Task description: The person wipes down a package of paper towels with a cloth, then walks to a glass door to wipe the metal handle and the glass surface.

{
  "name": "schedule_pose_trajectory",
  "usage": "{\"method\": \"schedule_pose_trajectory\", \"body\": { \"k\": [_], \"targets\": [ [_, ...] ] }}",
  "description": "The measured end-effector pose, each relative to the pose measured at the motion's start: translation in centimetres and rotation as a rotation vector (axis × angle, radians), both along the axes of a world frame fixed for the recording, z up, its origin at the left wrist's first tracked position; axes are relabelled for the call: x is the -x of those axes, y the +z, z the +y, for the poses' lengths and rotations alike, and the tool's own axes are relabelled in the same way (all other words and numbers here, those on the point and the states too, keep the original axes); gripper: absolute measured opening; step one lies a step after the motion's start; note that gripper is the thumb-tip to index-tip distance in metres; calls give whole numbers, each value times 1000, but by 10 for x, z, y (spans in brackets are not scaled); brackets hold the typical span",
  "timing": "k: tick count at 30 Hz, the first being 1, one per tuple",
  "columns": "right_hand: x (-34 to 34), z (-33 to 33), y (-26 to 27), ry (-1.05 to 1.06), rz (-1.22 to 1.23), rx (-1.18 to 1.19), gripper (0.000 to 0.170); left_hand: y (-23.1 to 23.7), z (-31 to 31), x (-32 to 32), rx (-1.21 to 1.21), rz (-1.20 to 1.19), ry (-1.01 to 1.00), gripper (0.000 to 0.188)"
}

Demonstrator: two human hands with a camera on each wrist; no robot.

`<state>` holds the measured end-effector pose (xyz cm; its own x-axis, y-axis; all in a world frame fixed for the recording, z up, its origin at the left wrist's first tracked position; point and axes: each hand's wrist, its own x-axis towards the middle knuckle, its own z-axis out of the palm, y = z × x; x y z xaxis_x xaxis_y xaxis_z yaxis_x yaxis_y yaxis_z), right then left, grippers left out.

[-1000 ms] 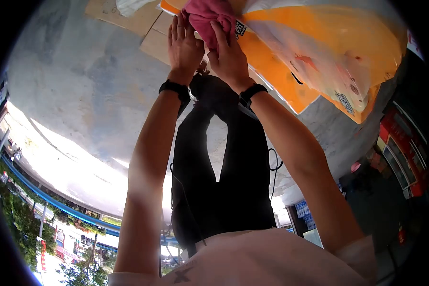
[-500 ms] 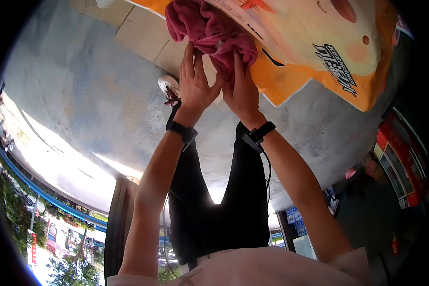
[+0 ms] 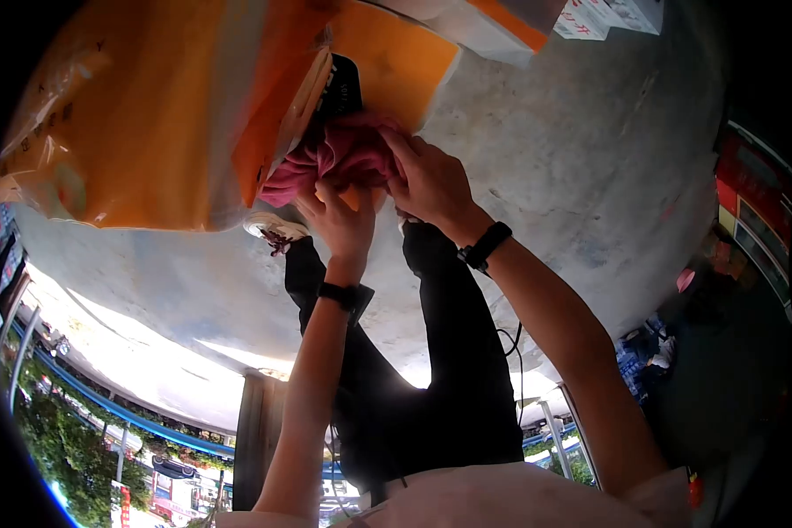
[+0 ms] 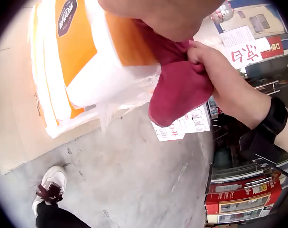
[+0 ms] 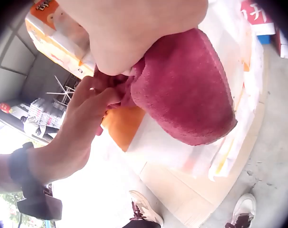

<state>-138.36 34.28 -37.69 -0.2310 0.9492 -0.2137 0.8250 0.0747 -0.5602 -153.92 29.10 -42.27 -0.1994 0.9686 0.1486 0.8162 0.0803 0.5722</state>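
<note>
A dark pink cloth (image 3: 348, 150) is bunched between both hands in the head view, against large orange and white plastic packages (image 3: 167, 114). The left hand (image 3: 339, 224) grips its lower left part with curled fingers. At its right side the right hand (image 3: 436, 185) pinches the cloth. One flap of the cloth (image 4: 179, 92) hangs from the right hand (image 4: 224, 76) in the left wrist view. From the right wrist, a broad fold of cloth (image 5: 186, 90) shows, with the left hand (image 5: 79, 118) holding the bunched end.
Flat cardboard (image 5: 186, 199) lies beneath the packages on the grey concrete floor (image 3: 572, 176). White boxes with red print (image 3: 603, 18) stand beyond. The person's shoes (image 3: 273, 229) are near the packages. A red glass-fronted cabinet (image 3: 757, 220) is at the far right.
The head view has swung to the right, so the packages now fill its upper left. Both hands have kept the cloth between them, and their fingers are now more curled into it.
</note>
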Motion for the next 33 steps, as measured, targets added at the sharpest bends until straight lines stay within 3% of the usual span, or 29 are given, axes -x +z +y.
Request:
{"method": "schedule_pose_trajectory", "body": {
  "k": [3,8,10,14,16,17,23,25,26,30,31,32,33],
  "targets": [
    [-21,32,-4,-51,-11,-113,65,5,24,-15,27,-31,-81,28],
    [-26,85,-4,-112,-94,-159,65,32,83,-49,10,-54,-74,34],
    [-19,91,-3,-150,-232,54,64,39,99,-47,267,-31,-72,50],
    [-5,64,-14,-214,-144,-13,63,37,103,-25,240,-71,-132,45],
    [4,48,-10,-221,-142,53,71,31,88,-13,95,-110,-292,47],
    [9,38,-8,-250,-125,85,72,28,80,-7,90,-118,-279,47],
    [30,-34,-12,-233,-79,169,78,36,37,41,300,-427,-431,55],
    [62,-45,18,-319,2,397,77,36,15,67,349,-526,-426,61],
    [74,-54,20,-302,-3,391,77,35,6,85,361,-559,-442,64],
    [107,-91,11,-146,65,398,76,9,-42,164,230,-579,-314,63],
    [131,-87,22,-92,86,335,63,5,-58,186,187,-541,-247,62],
    [151,-80,27,-55,76,356,63,-3,-68,207,87,-533,-66,58],
    [173,-70,28,98,94,249,59,-11,-79,232,144,-494,81,54]
  ]
}}
